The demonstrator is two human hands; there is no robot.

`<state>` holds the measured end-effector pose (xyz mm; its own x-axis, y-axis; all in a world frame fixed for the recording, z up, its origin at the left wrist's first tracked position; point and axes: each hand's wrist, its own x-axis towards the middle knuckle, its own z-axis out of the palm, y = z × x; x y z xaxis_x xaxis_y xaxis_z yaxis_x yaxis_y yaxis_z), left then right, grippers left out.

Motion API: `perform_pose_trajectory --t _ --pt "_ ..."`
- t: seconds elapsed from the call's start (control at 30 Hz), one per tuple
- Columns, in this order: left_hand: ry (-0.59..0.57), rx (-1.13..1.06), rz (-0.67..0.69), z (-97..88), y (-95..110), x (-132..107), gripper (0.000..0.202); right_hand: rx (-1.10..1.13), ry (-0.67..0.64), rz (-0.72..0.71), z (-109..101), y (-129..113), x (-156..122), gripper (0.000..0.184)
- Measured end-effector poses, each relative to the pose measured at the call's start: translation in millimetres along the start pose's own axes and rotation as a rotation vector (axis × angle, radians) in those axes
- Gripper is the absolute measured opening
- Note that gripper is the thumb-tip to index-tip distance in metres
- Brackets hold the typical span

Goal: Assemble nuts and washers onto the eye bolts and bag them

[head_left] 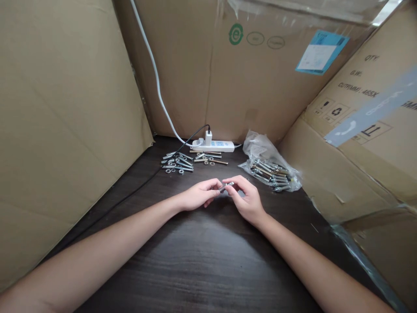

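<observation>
A short silvery bolt (223,188) is held over the dark table, bridging my two hands. My left hand (198,194) is closed, with thumb and fingers pinching the bolt's left end. At the other end, the fingertips of my right hand (247,200) are closed around the bolt's tip, where a small bright metal part shows; I cannot tell whether it is a nut. Just beyond my left hand lies a pile of silvery bolts (184,164) with loose nuts and washers (173,170). Beside it are several longer yellowish bolts (220,162) and more small rings.
A clear plastic bag (259,145) with several assembled bolts (273,174) lies open at the back right. Behind the piles is a white power strip (224,146) with a plugged-in adapter. A black cable (137,190) crosses the table's left side. Cardboard boxes (182,65) wall in three sides.
</observation>
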<state>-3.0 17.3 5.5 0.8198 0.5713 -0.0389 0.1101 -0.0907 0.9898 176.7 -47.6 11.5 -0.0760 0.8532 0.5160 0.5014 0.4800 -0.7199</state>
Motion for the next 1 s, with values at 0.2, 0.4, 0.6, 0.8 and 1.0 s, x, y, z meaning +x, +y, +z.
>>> perform_pose_trajectory --t 0.2,0.4,0.6,0.8,1.0 --pt "-0.046 -0.246 -0.077 3.7 6 0 0.019 -0.001 -0.038 -0.004 5 -3 -1 0.020" --pt "-0.137 -0.515 -0.134 10.4 14 -4 0.033 -0.007 -0.048 -0.020 8 -1 -4 0.021" --pt "-0.055 -0.552 -0.137 7.0 13 -5 0.030 -0.127 -0.073 -0.046 11 3 -5 0.029" --pt "-0.051 -0.621 -0.124 3.0 8 -3 0.024 -0.251 -0.093 -0.073 -24 21 11 0.031" --pt "-0.093 -0.645 -0.151 0.0 8 -3 0.021 -0.793 -0.136 0.127 -62 53 19 0.015"
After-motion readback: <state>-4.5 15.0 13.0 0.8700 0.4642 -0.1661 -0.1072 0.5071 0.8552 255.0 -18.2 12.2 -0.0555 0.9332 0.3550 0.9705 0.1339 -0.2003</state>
